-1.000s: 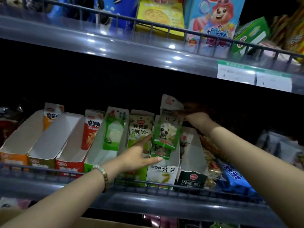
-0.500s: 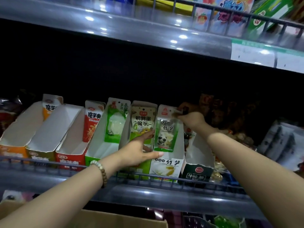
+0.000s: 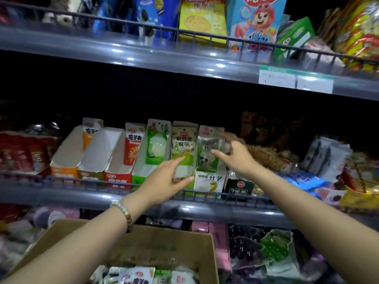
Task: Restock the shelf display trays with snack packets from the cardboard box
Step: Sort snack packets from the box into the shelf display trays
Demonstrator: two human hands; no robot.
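Observation:
Several open cardboard display trays stand in a row on the middle shelf (image 3: 205, 210). The white tray (image 3: 209, 182) holds a green panda packet (image 3: 208, 158) standing upright. My right hand (image 3: 235, 155) hovers just right of that packet with loosely spread fingers, and its thumb touches the packet's front. My left hand (image 3: 168, 181) reaches in with straight fingers that rest on the front of the light-green tray (image 3: 189, 172), below a yellow-green packet (image 3: 183, 143). The brown cardboard box (image 3: 155, 240) sits below, with several snack packets (image 3: 136, 276) inside.
Orange (image 3: 63, 172), olive (image 3: 90, 176), red (image 3: 118, 178) and green (image 3: 138, 178) trays stand to the left, each with one packet at the back. A dark green tray (image 3: 239, 188) stands right of the white one. A wire rail (image 3: 82, 182) fronts the shelf. Boxes fill the upper shelf (image 3: 184, 58).
My right hand lowered the panda packet into the white tray and let go of its top. My left hand stayed at the tray fronts. The view tilted down onto the box.

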